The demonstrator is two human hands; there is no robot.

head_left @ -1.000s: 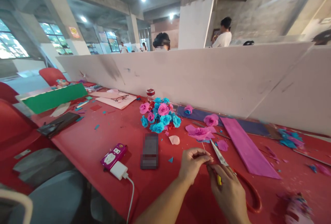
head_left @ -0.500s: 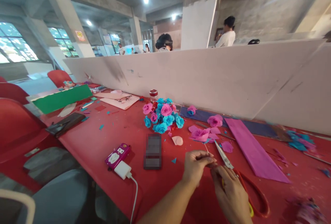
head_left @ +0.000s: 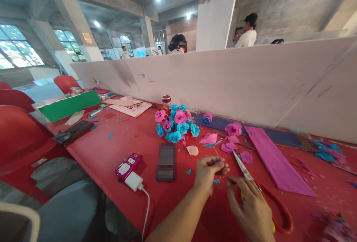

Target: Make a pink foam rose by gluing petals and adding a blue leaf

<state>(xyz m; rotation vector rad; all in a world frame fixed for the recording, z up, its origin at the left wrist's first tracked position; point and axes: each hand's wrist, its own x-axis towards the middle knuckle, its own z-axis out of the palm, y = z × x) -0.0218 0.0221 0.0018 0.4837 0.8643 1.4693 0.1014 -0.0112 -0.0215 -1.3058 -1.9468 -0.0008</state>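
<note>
Pink flower [head_left: 208,139], stem [head_left: 216,151] pinched by left hand [head_left: 208,171]; right hand [head_left: 251,201] unclenched over scissors [head_left: 243,168]; lidded jar [head_left: 166,102], contents unclear.

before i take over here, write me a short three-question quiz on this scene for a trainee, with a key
1. Multiple choice: which hand pinches the thin stem? a) right b) left
2. Fill in: the jar behind the flower cluster has a ___ lid.
3. True or false: the flower cluster mixes blue and pink.

Key: 1 b, the left hand; 2 red; 3 true.
</note>
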